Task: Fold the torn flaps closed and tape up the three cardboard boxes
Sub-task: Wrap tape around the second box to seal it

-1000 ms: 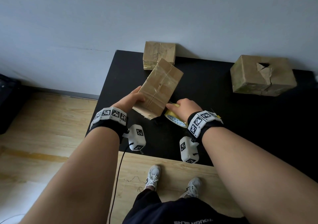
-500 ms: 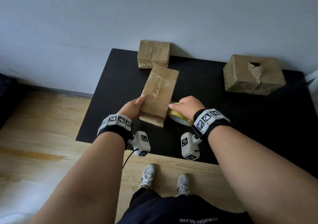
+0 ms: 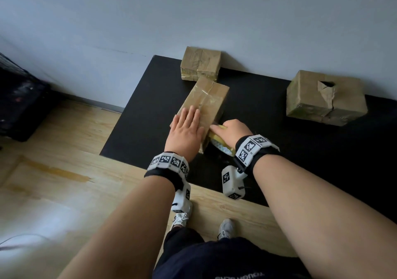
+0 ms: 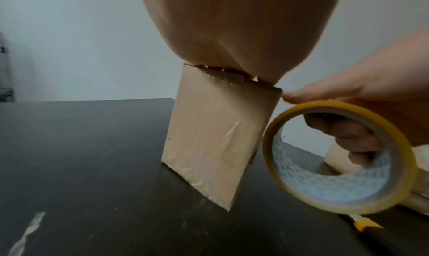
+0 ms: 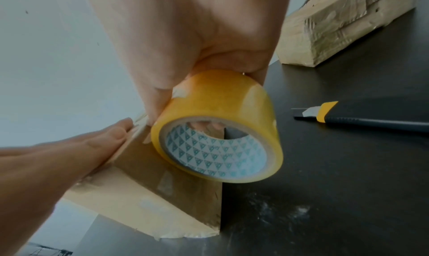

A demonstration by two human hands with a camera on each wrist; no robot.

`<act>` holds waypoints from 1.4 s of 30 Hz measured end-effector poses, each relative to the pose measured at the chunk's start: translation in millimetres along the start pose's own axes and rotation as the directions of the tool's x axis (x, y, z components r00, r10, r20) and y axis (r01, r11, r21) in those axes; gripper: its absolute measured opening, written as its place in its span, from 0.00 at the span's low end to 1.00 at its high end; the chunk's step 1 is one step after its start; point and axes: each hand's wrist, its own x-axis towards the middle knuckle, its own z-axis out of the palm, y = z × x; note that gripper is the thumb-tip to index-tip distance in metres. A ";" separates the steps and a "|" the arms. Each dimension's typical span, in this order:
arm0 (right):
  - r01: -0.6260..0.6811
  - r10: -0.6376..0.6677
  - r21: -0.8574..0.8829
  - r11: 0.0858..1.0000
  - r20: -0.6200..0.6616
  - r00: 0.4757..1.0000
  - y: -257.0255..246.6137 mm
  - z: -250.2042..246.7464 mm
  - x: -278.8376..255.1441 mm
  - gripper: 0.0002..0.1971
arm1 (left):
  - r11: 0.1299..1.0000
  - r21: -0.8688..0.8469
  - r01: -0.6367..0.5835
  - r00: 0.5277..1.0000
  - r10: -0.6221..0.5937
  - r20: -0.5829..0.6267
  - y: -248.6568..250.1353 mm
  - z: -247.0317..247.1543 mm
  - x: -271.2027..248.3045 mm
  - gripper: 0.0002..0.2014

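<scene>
A long cardboard box (image 3: 207,98) lies on the black table (image 3: 268,117). My left hand (image 3: 187,126) presses flat on its top, fingers straight. My right hand (image 3: 229,130) grips a yellow tape roll (image 3: 217,137) against the box's right side, with the index finger at the box's top edge. In the right wrist view the tape roll (image 5: 218,146) sits against the box (image 5: 148,192), fingers through its core. The left wrist view shows the box's end (image 4: 213,146) and the tape roll (image 4: 336,157). A small taped box (image 3: 200,66) stands at the back. A large box (image 3: 326,98) with a torn hole stands right.
A utility knife (image 5: 362,119) with a yellow and black handle lies on the table right of the tape roll. The wall runs just behind the boxes. The table's near edge is by my wrists, with wooden floor (image 3: 53,171) below and my shoes (image 3: 225,228) visible.
The long box went from tilted in my left hand's grip to lying flat on the table. My left hand moved on top and flattened. The right hand kept the tape beside it.
</scene>
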 end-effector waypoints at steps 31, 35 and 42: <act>0.178 -0.161 0.051 0.983 -0.238 0.958 -67.5 -17.0 -11.8 0.28 | 0.669 -0.702 0.244 0.968 -0.120 0.222 -66.6 -53.6 25.9 0.38; 0.227 -0.177 0.209 0.951 -0.234 0.956 -72.1 -12.0 -9.7 0.24 | 0.642 -0.711 0.288 0.957 -0.164 0.240 -81.1 -59.0 29.2 0.38; 0.059 -0.041 0.109 0.992 -0.163 0.986 -60.8 -8.0 -5.1 0.25 | 0.682 -0.678 0.274 0.961 -0.160 0.227 -81.4 -61.3 32.3 0.36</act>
